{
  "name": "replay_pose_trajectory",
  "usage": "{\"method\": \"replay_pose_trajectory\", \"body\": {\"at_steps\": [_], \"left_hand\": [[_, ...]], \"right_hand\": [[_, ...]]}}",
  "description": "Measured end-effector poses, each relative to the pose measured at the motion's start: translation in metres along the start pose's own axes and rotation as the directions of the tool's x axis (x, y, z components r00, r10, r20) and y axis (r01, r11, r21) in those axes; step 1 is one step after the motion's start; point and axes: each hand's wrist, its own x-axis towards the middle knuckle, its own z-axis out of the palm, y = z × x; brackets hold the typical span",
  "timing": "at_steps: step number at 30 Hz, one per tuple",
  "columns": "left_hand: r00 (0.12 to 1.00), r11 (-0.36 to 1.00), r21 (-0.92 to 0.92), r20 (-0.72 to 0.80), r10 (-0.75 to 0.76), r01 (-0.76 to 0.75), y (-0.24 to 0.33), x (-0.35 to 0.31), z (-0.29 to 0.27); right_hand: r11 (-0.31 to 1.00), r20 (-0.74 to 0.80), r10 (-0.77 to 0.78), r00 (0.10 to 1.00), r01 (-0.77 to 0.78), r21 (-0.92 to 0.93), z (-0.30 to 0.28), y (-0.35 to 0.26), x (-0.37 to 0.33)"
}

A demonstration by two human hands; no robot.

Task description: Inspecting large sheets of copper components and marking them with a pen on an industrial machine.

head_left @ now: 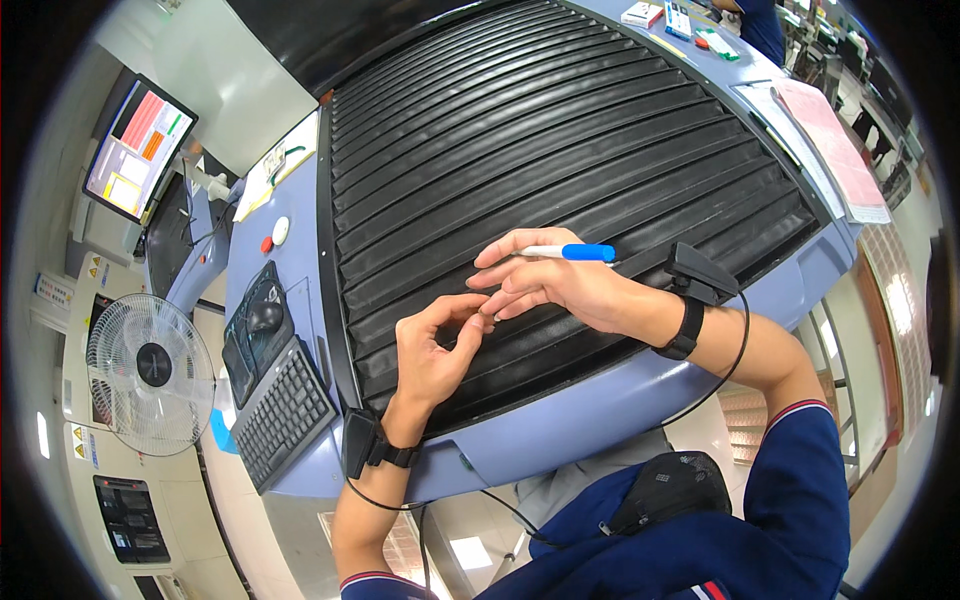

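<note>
Closest to the lens is a dark blue sleeve (790, 500) with a black pouch (665, 490) at the chest, then both forearms with black wrist bands (686, 330) and cables. The right hand (560, 285) has a white marker with a blue cap (570, 252) tucked between its fingers, lying roughly level over the black ribbed shutter cover (560, 130) of the blue-grey machine. The left hand (435, 345) is curled, thumb and forefinger pinched right at the right hand's fingertips; might be a tiny bit of something between them, but it's too small to tell, so I can't say the left is holding anything. Keyboard (285, 415) and mouse (265, 315) sit off to the left, a fan (150, 370) beyond. The risk I see: the marker is only loosely wedged while the fingers fiddle, so it could slip and roll down the sloped slats.
</note>
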Motion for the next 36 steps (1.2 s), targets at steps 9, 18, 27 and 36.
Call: {"method": "replay_pose_trajectory", "body": {"at_steps": [9,18,27,36], "left_hand": [[1.0,1.0,-0.022,-0.011,0.013,-0.014,-0.006,0.001,0.001],[0.996,0.995,-0.044,0.001,-0.089,0.089,-0.007,0.002,0.004],[0.992,0.996,0.05,-0.099,-0.073,0.078,-0.011,0.0,0.001],[0.998,0.961,0.269,-0.018,0.068,-0.061,0.005,0.003,0.005]], "right_hand": [[0.999,-0.001,-0.021,1.0,0.021,-0.04,0.0,0.0,0.001],[0.986,0.033,-0.095,0.995,0.098,-0.131,0.0,0.005,-0.002],[0.986,0.051,-0.096,0.994,0.102,-0.132,0.002,0.017,0.007],[0.951,0.012,-0.159,0.987,0.156,-0.265,-0.006,0.024,0.006]]}}
